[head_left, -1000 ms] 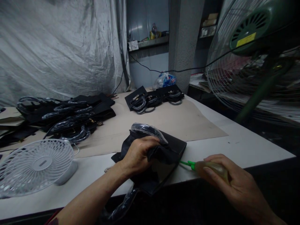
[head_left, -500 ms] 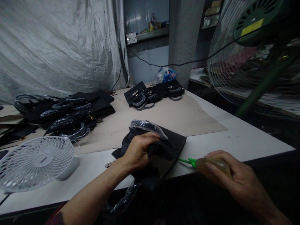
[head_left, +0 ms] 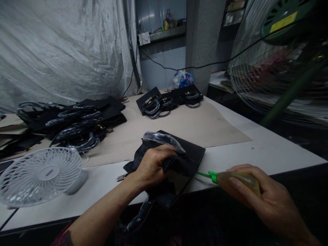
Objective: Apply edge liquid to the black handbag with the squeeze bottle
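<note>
A black handbag lies at the table's front edge, one plastic-wrapped handle on top and the other hanging below the edge. My left hand is closed on the bag's dark fabric, bunching it up and baring a paler patch inside. In my right hand is a squeeze bottle of amber liquid, fingers wrapped round it. Its thin green nozzle points left, the tip at the bag's right edge; whether it touches cannot be told. A metal clasp shows left of the bag.
A white desk fan stands at the front left, with a pile of black handbags behind it. More handbags lie at the far end on brown paper. A large caged fan rises beyond the table's right side.
The view has shifted slightly. Both hands keep their holds, and the nozzle stays by the bag's right edge with hardly any movement.
</note>
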Demonstrator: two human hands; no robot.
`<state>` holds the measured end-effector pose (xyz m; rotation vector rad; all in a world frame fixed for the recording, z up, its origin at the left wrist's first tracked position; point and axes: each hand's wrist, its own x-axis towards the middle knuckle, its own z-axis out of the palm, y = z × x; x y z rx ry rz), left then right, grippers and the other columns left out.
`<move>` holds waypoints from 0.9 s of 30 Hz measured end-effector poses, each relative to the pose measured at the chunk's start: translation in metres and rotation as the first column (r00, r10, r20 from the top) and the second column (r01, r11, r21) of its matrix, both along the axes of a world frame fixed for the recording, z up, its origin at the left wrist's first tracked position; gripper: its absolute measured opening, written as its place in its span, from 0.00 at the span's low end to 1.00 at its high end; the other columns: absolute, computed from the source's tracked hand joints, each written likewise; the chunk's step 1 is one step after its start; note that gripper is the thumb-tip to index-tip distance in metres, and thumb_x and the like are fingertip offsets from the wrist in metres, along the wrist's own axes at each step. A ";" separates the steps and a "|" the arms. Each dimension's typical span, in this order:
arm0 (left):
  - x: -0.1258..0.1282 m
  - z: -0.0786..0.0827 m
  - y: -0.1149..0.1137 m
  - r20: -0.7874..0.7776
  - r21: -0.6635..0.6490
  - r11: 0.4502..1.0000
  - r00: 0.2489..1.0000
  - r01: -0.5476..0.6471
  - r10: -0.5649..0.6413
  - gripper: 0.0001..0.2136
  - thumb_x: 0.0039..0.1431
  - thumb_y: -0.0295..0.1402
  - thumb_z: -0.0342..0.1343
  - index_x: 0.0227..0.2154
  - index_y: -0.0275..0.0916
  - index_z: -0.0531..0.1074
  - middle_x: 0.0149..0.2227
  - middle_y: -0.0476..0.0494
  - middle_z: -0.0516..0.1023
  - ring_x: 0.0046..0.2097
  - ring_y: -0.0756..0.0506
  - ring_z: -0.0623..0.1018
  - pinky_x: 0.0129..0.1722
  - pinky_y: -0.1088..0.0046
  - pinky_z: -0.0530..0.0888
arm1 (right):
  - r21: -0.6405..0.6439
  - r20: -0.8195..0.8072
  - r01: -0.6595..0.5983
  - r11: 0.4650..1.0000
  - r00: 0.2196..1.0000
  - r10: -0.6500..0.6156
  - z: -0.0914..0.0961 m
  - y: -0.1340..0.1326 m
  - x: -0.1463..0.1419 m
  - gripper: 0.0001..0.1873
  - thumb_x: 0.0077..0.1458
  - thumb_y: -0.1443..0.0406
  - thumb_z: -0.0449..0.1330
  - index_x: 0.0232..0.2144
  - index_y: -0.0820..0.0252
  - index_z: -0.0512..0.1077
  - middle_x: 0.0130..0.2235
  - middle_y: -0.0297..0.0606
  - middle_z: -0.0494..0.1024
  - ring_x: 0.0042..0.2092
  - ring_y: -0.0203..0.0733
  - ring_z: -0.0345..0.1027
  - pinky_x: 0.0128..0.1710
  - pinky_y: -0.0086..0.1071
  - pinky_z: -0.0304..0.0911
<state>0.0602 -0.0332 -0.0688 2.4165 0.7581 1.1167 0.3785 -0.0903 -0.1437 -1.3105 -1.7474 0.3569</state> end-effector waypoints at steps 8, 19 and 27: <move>0.003 0.000 -0.004 -0.015 -0.008 1.000 1.000 0.003 -0.003 0.10 0.58 0.22 0.53 0.36 0.35 0.79 0.41 0.40 0.83 0.43 0.44 0.83 0.42 0.70 0.81 | -0.001 0.054 -0.095 0.996 0.994 0.095 0.002 -0.004 -0.006 0.09 0.67 0.55 0.60 0.41 0.50 0.75 0.39 0.34 0.82 0.35 0.45 0.79 0.30 0.33 0.73; 0.004 -0.002 -0.006 -0.022 0.018 1.000 1.000 0.000 0.000 0.08 0.59 0.23 0.53 0.35 0.35 0.78 0.39 0.40 0.83 0.41 0.43 0.83 0.41 0.69 0.81 | 0.111 0.130 -0.142 0.984 0.983 0.127 0.013 -0.018 -0.014 0.06 0.68 0.58 0.59 0.44 0.49 0.74 0.40 0.35 0.82 0.36 0.44 0.80 0.32 0.31 0.76; 0.004 -0.002 -0.007 -0.038 0.032 0.999 0.999 -0.009 0.010 0.10 0.60 0.23 0.52 0.36 0.35 0.79 0.39 0.39 0.83 0.41 0.43 0.83 0.41 0.69 0.81 | 0.126 0.150 -0.160 0.979 0.979 0.141 0.014 -0.020 -0.016 0.06 0.70 0.58 0.57 0.45 0.48 0.72 0.39 0.34 0.82 0.34 0.42 0.80 0.30 0.29 0.75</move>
